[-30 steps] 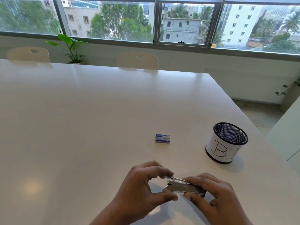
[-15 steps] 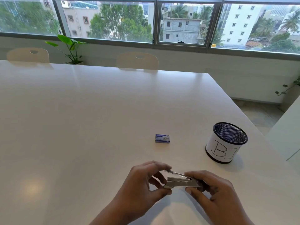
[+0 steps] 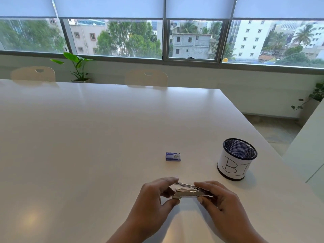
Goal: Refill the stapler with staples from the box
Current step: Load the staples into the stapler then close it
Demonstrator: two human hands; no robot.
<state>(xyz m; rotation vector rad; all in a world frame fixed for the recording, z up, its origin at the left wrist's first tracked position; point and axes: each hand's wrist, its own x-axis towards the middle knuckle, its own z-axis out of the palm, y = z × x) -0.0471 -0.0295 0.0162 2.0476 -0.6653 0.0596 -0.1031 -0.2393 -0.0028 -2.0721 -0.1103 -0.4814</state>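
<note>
Head view: stapler (image 3: 190,194) lies well inside table (image 3: 87,146) edges.

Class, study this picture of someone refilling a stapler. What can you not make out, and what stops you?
1. Head view: whether the stapler holds staples; its channel is too small, and the left hand and right hand grip its ends.
2. Head view: what the staple box holds, hidden by its walls; print too small.
3. Head view: inside the mesh cup, dark behind its wall; its lettering curves out of sight.
</note>
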